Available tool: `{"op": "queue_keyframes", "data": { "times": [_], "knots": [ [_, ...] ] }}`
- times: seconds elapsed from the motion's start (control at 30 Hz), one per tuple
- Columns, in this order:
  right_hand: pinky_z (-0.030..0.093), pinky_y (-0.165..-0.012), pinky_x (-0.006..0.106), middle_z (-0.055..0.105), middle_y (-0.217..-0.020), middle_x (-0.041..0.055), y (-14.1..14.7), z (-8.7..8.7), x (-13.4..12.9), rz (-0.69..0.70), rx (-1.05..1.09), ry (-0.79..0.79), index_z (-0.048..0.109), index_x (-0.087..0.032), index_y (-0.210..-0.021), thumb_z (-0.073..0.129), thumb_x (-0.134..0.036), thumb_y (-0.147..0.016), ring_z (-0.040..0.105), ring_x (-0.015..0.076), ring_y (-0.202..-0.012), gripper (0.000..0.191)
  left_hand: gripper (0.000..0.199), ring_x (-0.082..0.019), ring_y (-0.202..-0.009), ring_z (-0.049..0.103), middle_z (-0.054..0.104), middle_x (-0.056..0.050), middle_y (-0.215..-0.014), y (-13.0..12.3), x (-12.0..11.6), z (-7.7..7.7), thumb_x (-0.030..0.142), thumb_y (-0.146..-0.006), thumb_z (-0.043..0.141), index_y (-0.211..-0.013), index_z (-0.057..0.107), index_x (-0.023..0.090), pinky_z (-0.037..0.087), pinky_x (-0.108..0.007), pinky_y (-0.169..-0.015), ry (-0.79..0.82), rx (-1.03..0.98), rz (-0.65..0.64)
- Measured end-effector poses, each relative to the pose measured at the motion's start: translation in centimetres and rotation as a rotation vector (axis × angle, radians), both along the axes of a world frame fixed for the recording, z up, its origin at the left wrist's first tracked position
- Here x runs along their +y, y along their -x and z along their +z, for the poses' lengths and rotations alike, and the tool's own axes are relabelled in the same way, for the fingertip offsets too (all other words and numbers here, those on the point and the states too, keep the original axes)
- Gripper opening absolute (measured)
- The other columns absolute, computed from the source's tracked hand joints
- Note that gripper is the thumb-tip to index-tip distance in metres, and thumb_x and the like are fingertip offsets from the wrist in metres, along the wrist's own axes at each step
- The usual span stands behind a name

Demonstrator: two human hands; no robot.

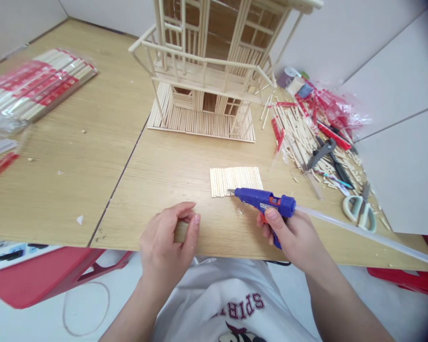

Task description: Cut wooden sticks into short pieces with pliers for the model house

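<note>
My right hand (288,232) is wrapped round the grip of a blue hot glue gun (260,199), with a long translucent glue stick (371,235) running out of its back. The gun's metal nozzle points left, over the near edge of a small flat panel of sticks (235,180) laid side by side on the table. To the left of the panel, my left hand (171,232) rests near the table's front edge. Its fingers are curled, with a gap between thumb and forefinger and nothing visible in it.
A wooden-stick model house (207,85) with balcony stands behind the panel. At the right lie a pile of cut sticks (296,128), grey-handled cutters (321,154) and white-handled scissors (360,209). Packs of wrapped chopsticks (39,85) lie at the left. A red stool (53,275) stands below.
</note>
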State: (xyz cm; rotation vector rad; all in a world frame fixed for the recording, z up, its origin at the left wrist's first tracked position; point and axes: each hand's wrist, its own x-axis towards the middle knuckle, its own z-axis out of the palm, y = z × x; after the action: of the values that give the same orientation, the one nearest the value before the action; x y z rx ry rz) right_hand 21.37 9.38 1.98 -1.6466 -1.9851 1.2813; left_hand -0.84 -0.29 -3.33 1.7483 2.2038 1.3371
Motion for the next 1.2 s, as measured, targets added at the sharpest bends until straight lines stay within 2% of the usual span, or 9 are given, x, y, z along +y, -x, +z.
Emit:
{"op": "queue_keyframes", "data": {
  "times": [0.17, 0.33, 0.5, 0.7, 0.87, 0.93, 1.1, 1.2],
  "knots": [
    [0.047, -0.056, 0.03, 0.063, -0.061, 0.0038, -0.1, -0.5, 0.2, 0.026, -0.065, -0.031, 0.063, -0.022, -0.074, 0.041, -0.073, -0.094, 0.061, 0.0183, -0.055, 0.059, 0.022, -0.014, -0.079, 0.069, 0.072, -0.001, -0.089, 0.1, 0.1, -0.1, 0.017, -0.09, 0.066, -0.111, 0.061, 0.02, 0.055, -0.026, -0.077, -0.012, 0.015, -0.009],
    [0.046, -0.056, 0.03, 0.062, -0.06, 0.003, 0.0, -0.1, 0.2, 0.044, -0.084, -0.096, 0.061, -0.022, -0.073, 0.041, -0.07, -0.095, 0.062, 0.0191, -0.058, 0.056, 0.021, -0.014, -0.079, 0.069, 0.072, -0.001, -0.089, 0.1, 0.1, -0.1, 0.017, -0.09, 0.066, -0.111, 0.061, 0.019, 0.054, -0.026, -0.078, -0.017, 0.016, -0.007],
    [0.045, -0.056, 0.03, 0.062, -0.057, 0.0015, 0.0, 0.3, 0.2, 0.039, -0.106, -0.107, 0.065, -0.022, -0.077, 0.042, -0.068, -0.096, 0.061, 0.019, -0.055, 0.054, 0.02, -0.014, -0.08, 0.069, 0.071, 0.0, -0.088, 0.1, 0.1, -0.1, 0.017, -0.09, 0.066, -0.109, 0.062, 0.018, 0.054, -0.025, -0.079, -0.023, 0.017, -0.007],
    [0.047, -0.057, 0.031, 0.063, -0.057, 0.0028, -0.8, 0.1, 0.6, 0.063, -0.086, -0.196, 0.07, -0.023, -0.078, 0.047, -0.065, -0.096, 0.063, 0.0212, -0.058, 0.051, 0.021, -0.014, -0.081, 0.069, 0.072, -0.001, -0.089, 0.1, 0.1, -0.2, 0.018, -0.09, 0.066, -0.111, 0.062, 0.018, 0.054, -0.025, -0.08, -0.016, 0.008, 0.002],
    [0.047, -0.054, 0.029, 0.063, -0.058, 0.003, -2.0, -0.4, 0.7, -0.027, -0.059, -0.227, 0.071, -0.021, -0.079, 0.055, -0.066, -0.091, 0.061, 0.0187, -0.053, 0.049, 0.02, -0.014, -0.08, 0.069, 0.072, 0.0, -0.089, 0.1, 0.1, -0.3, 0.019, -0.091, 0.066, -0.111, 0.062, 0.019, 0.054, -0.025, -0.079, -0.012, 0.001, 0.012],
    [0.048, -0.051, 0.028, 0.065, -0.063, 0.0033, -2.2, -0.5, 0.4, -0.126, 0.094, -0.193, 0.071, -0.02, -0.083, 0.056, -0.066, -0.09, 0.059, 0.0166, -0.051, 0.049, 0.019, -0.014, -0.079, 0.069, 0.072, -0.001, -0.089, 0.1, 0.1, -0.3, 0.02, -0.092, 0.065, -0.111, 0.063, 0.019, 0.054, -0.026, -0.079, -0.007, -0.006, 0.016],
    [0.045, -0.044, 0.023, 0.068, -0.079, 0.0053, -2.4, -0.3, -0.1, -0.413, 0.812, -0.029, 0.071, -0.02, -0.083, 0.053, -0.082, -0.08, 0.059, 0.0133, -0.056, 0.065, 0.016, -0.014, -0.08, 0.069, 0.072, 0.0, -0.089, -0.2, 0.2, -0.1, 0.026, -0.094, 0.062, -0.109, 0.063, 0.021, 0.054, -0.028, -0.079, 0.029, -0.073, 0.032],
    [0.043, -0.04, 0.019, 0.067, -0.076, 0.0039, -3.3, -0.6, -0.3, -0.501, 1.026, 0.099, 0.072, -0.02, -0.082, 0.058, -0.083, -0.076, 0.055, 0.0101, -0.051, 0.065, 0.015, -0.015, -0.08, 0.068, 0.071, 0.0, -0.089, -0.3, 0.2, 0.0, 0.03, -0.095, 0.061, -0.108, 0.064, 0.021, 0.053, -0.029, -0.08, 0.048, -0.116, 0.05]
  ]
}}
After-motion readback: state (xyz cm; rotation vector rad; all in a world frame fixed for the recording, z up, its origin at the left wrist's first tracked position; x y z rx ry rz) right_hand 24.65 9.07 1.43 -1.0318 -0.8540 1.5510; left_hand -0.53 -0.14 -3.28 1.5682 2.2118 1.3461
